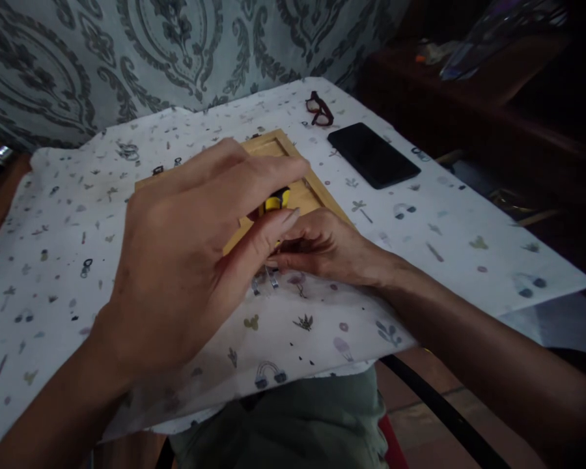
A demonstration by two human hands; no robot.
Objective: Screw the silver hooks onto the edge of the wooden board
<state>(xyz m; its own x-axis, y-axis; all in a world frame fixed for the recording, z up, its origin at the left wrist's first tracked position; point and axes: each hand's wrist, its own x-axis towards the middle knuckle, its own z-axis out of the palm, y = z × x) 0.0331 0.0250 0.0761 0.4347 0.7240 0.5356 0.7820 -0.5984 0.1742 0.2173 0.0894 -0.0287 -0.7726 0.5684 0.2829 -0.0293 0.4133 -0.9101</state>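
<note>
A yellow and black tool handle (276,199) shows between the thumb and fingers of my left hand (190,247), which is closed around it. Low at the near side of a light wooden frame (322,193), my right hand (332,251) has its thumb and fingers pinched together. What it pinches is hidden. Two small metal pieces (272,278) show just below the right fingertips, at the frame's near edge. The frame lies on the patterned cloth, partly covered by my left hand.
The white printed cloth (434,228) covers the table. A black phone (374,155) and dark red glasses (319,109) lie beyond the frame to the right. A patterned curtain (176,45) hangs behind. On dark furniture at the upper right is a clear plastic item (473,49).
</note>
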